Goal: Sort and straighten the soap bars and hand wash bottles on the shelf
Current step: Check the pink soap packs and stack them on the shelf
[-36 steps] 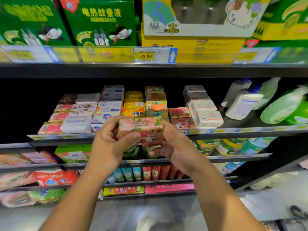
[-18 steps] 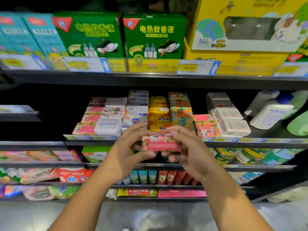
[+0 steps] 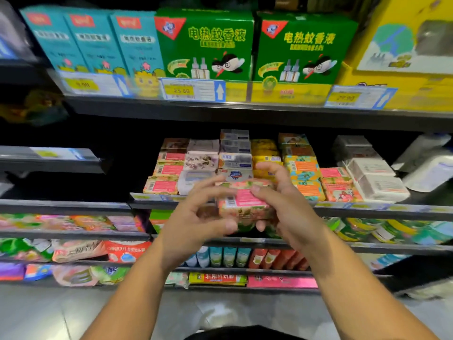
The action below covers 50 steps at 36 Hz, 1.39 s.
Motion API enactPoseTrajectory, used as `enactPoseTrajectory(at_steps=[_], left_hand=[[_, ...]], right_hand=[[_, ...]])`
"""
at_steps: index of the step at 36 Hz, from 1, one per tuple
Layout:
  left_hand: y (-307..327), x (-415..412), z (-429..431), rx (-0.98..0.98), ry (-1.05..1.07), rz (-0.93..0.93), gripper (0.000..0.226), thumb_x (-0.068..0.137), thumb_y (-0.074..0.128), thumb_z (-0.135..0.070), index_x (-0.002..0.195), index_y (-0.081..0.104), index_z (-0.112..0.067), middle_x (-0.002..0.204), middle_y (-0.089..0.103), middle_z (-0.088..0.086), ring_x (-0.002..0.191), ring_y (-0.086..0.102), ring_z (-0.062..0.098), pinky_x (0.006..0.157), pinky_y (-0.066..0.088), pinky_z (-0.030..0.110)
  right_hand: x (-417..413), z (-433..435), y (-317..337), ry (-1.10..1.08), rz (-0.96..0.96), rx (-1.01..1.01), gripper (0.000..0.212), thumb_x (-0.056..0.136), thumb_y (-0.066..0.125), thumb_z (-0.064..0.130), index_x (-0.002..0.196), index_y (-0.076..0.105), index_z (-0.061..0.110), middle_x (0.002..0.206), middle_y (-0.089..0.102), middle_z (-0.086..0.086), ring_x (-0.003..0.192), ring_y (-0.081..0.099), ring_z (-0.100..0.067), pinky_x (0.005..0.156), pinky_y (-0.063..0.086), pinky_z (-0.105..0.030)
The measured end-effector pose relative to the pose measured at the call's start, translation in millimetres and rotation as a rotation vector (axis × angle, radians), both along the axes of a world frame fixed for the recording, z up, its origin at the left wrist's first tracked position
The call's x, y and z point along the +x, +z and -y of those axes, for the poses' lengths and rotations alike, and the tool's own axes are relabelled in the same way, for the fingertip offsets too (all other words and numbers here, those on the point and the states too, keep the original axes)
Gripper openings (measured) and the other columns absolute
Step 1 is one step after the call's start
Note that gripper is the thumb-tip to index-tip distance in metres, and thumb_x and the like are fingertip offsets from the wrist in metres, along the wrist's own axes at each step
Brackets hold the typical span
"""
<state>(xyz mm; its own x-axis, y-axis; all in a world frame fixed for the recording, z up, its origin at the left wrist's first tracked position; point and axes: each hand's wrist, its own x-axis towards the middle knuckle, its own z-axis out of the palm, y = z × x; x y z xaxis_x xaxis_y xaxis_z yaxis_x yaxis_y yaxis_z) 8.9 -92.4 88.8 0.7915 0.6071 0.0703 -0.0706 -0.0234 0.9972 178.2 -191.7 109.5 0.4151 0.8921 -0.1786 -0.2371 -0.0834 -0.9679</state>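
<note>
Since a second ago the soap bar (image 3: 245, 203) has been rolled over between the hands, so its pink label and barcode now face me instead of the flowered side, and the view has swung left to bring teal boxes (image 3: 93, 40) into the upper left. I see my left hand (image 3: 193, 217) curled round the bar's left end, fingertips on its top edge and thumb beneath, a little blurred. My right hand (image 3: 291, 212) clamps the right end, thumb across the label and fingers underneath, with two fingers lifted above. The bar is held at the centre of the frame, just in front of the shelf edge (image 3: 367, 207). Behind it lie rows of boxed soaps (image 3: 169, 170), with hand wash bottles (image 3: 431, 168) lying tilted at the right edge. Green boxes (image 3: 206, 45) stand on the shelf above.
</note>
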Motion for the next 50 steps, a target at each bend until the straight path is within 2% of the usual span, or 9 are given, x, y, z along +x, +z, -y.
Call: enactPoseTrajectory(at_steps=[8,13,20,25,28,33,40,45,50], left_hand=[[-7.8,-26.4,-34.1,0.405,0.154,-0.106,0.046,0.080,0.082,-0.020,0.111,0.065,-0.050,0.132,0.048,-0.021,0.116,0.052,-0.008,0.090,0.049,0.014],[-6.2,-34.4,-41.7,0.102,0.165,-0.026,0.035,0.084,0.071,-0.027,0.118,0.063,-0.029,0.109,0.068,-0.003,0.097,0.067,0.009,0.076,0.054,0.020],[-5.3,-31.1,-48.0,-0.028,0.250,0.051,0.024,0.087,0.058,-0.031,0.106,0.064,-0.018,0.070,0.057,-0.003,0.060,0.054,0.012,0.049,0.050,0.025],[-15.7,-40.3,-65.1,-0.207,0.096,0.075,0.027,0.086,0.072,-0.024,0.111,0.071,-0.032,0.120,0.065,-0.006,0.094,0.069,0.015,0.068,0.056,0.029],[-21.8,-48.4,-82.3,-0.024,-0.092,0.061,0.068,0.066,0.090,-0.012,0.122,0.066,-0.041,0.144,0.046,-0.013,0.126,0.057,0.015,0.091,0.055,0.031],[-23.7,-46.0,-99.8,0.165,0.112,0.041,0.048,0.080,0.076,-0.014,0.119,0.062,-0.040,0.127,0.056,-0.002,0.116,0.060,0.010,0.089,0.052,0.020],[-25.5,-46.5,-103.7,-0.157,0.193,0.142,0.032,0.092,0.060,-0.008,0.123,0.056,-0.018,0.106,0.071,-0.003,0.094,0.068,0.002,0.074,0.053,0.015],[-40.0,-60.2,-116.5,-0.178,-0.016,0.137,0.058,0.075,0.077,0.000,0.126,0.060,-0.020,0.126,0.065,-0.001,0.111,0.067,0.017,0.084,0.057,0.027],[-46.7,-69.3,-127.7,0.129,-0.011,-0.006,0.067,0.077,0.078,0.005,0.125,0.063,-0.038,0.140,0.046,-0.002,0.123,0.056,0.006,0.095,0.050,0.018]], right_hand=[[-11.3,-16.8,-1.1,0.239,-0.275,0.002,0.050,0.081,0.075,0.019,0.126,0.055,0.010,0.098,0.071,-0.018,0.071,0.069,-0.027,0.056,0.058,-0.026],[-23.6,-34.6,-3.4,0.231,-0.098,-0.065,0.034,0.084,0.075,0.026,0.113,0.062,0.012,0.108,0.074,-0.011,0.096,0.073,-0.027,0.073,0.061,-0.031],[-35.3,-54.7,-7.9,0.113,-0.010,-0.061,0.043,0.078,0.073,0.030,0.118,0.061,0.022,0.117,0.062,-0.012,0.083,0.072,-0.026,0.056,0.059,-0.039],[-41.9,-62.5,-9.3,0.002,-0.103,-0.018,0.010,0.096,0.061,0.018,0.100,0.067,0.025,0.118,0.066,-0.014,0.080,0.072,-0.026,0.039,0.047,-0.026],[-42.8,-65.4,-11.1,0.005,-0.282,-0.004,0.013,0.095,0.059,0.018,0.094,0.073,0.020,0.113,0.071,-0.017,0.082,0.069,-0.032,0.039,0.051,-0.025],[-42.3,-69.7,-18.1,0.256,-0.500,0.092,0.066,0.071,0.090,0.021,0.129,0.061,0.007,0.126,0.062,-0.028,0.090,0.073,-0.037,0.072,0.063,-0.032],[-64.0,-91.7,-22.9,0.044,-0.043,-0.054,0.039,0.081,0.070,0.017,0.119,0.067,0.008,0.120,0.066,-0.027,0.107,0.067,-0.032,0.095,0.055,-0.046],[-71.7,-99.7,-26.8,-0.120,-0.062,-0.016,0.029,0.093,0.063,0.011,0.117,0.066,0.025,0.109,0.071,-0.010,0.086,0.072,-0.027,0.052,0.058,-0.029],[-71.7,-97.4,-33.8,0.009,-0.372,0.069,0.031,0.082,0.077,0.019,0.110,0.071,0.009,0.108,0.067,-0.029,0.074,0.072,-0.032,0.056,0.060,-0.027]])
